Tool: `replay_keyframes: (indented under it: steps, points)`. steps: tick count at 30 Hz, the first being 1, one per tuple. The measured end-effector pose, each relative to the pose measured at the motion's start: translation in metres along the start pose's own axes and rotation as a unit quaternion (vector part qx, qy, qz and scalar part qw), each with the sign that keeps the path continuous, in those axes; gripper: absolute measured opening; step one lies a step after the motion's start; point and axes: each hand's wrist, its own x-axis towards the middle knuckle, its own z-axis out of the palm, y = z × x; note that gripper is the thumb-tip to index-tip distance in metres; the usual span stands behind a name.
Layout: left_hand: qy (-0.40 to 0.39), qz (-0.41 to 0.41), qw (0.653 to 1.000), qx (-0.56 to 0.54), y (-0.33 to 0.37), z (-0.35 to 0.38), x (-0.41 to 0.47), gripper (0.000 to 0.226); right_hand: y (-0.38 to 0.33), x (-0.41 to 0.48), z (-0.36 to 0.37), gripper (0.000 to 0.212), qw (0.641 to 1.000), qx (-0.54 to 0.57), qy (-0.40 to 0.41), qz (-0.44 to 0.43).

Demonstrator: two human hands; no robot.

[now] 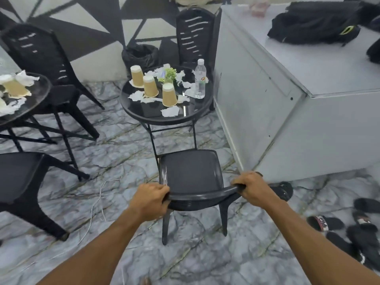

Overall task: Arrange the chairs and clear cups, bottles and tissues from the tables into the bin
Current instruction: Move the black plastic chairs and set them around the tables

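Note:
A black plastic chair (190,171) stands in front of me, its seat facing a round black table (144,114). My left hand (150,199) and my right hand (251,187) both grip the top of the chair's backrest. On the table stand three upside-down paper cups (169,97), a clear water bottle (200,79), several crumpled tissues (170,111) and a small green plant (169,75). Behind the table sits a bin lined with a black bag (140,56). A second round table (39,93) at the left holds a tipped cup (13,86) and tissues.
More black chairs stand at the far left (41,58), near left (18,182) and behind the table (194,36). A large grey cabinet (287,99) with black bags (316,21) on top fills the right. Black sandals (349,229) lie on the marble floor at the right.

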Motion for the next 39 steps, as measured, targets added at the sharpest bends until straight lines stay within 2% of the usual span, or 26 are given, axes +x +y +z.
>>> replay_keyframes:
  steps: [3,7,9,13,16,19,21,23,25,31,35,39]
  points:
    - [-0.019,-0.018,1.0,0.017,0.0,-0.006,-0.008,0.017,-0.005,0.002,0.002,0.02,1.0,0.018,-0.017,-0.017]
    - [-0.052,-0.09,0.995,0.002,0.008,-0.017,-0.004,0.019,-0.005,0.009,-0.001,0.018,0.999,0.017,-0.03,-0.02]
    - [-0.103,-0.141,0.985,-0.013,0.014,-0.021,0.006,0.029,-0.004,0.011,-0.003,0.022,0.999,0.002,-0.04,-0.016]
    - [-0.165,-0.174,0.971,0.0,0.022,-0.022,0.012,0.037,-0.007,0.012,-0.005,0.03,0.998,-0.026,-0.059,-0.006]
    - [-0.156,-0.202,0.967,-0.014,0.019,-0.027,0.005,0.027,-0.016,0.017,-0.005,0.027,0.999,0.001,-0.046,-0.024]
    - [-0.142,-0.195,0.97,0.02,0.019,-0.025,-0.002,0.02,-0.02,0.023,-0.001,0.028,0.997,0.029,-0.044,-0.05]
    - [-0.13,-0.181,0.975,0.016,0.017,-0.021,-0.003,0.024,-0.016,0.029,0.0,0.031,0.998,0.039,-0.036,-0.046]
    - [-0.117,-0.168,0.979,-0.014,0.005,-0.018,0.005,0.038,-0.011,0.037,-0.001,0.032,0.998,0.042,-0.028,-0.029]
    - [-0.132,-0.151,0.979,-0.038,-0.011,-0.017,0.013,0.046,-0.009,0.041,0.001,0.031,0.999,0.044,-0.012,-0.011]
    - [-0.115,-0.171,0.979,-0.01,-0.039,-0.01,0.001,0.032,-0.038,0.037,0.019,0.028,0.998,0.052,0.019,-0.012]
    - [-0.11,-0.174,0.978,-0.025,-0.033,-0.018,0.017,0.034,-0.029,0.05,0.006,0.031,0.998,0.021,-0.037,0.047]
    - [-0.087,-0.182,0.978,-0.048,-0.04,-0.016,0.02,0.047,-0.027,0.065,-0.003,0.018,0.997,0.019,-0.064,0.03]
